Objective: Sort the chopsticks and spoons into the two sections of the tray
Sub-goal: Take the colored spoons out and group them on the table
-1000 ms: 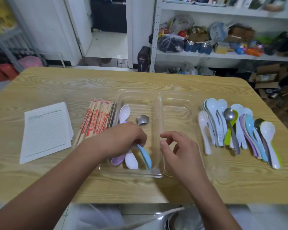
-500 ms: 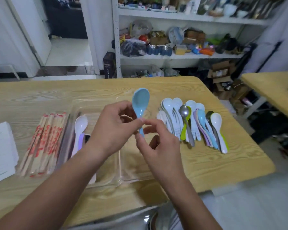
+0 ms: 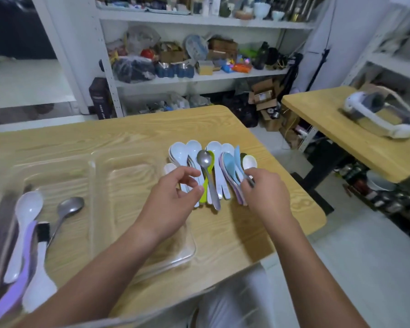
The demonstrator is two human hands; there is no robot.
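Looking down through the head camera, I saw the loose spoons (image 3: pixel 211 171) fanned in a row on the desk (image 3: pixel 265 235), right of centre in the frame, bowls pointing toward the top. A metal spoon (image 3: pixel 205 162) lay over a lime-green one (image 3: pixel 205 194) in the middle of that row, with white ones on either side and a light blue spoon (image 3: pixel 230 164) near its right end.

The left hand (image 3: pixel 175 197) hovered over the left end of the row, fingers loosely bent, thumb and forefinger near each other with nothing between them. The right hand (image 3: pixel 266 194) sat at the row's right end, its fingers curled down and pinching among the handles there; I could not tell which spoon it had.

The clear tray (image 3: pixel 192 247) lay in the lower left of the frame. Its left section held a white spoon (image 3: pixel 29 209), a second metal spoon (image 3: pixel 69 207), a purple spoon (image 3: pixel 17 282) and another white one. The left forearm crossed over the tray's right section.

A cluttered shelf (image 3: pixel 199 76) filled the top of the frame, and a second desk (image 3: pixel 329 129) stood at the right.
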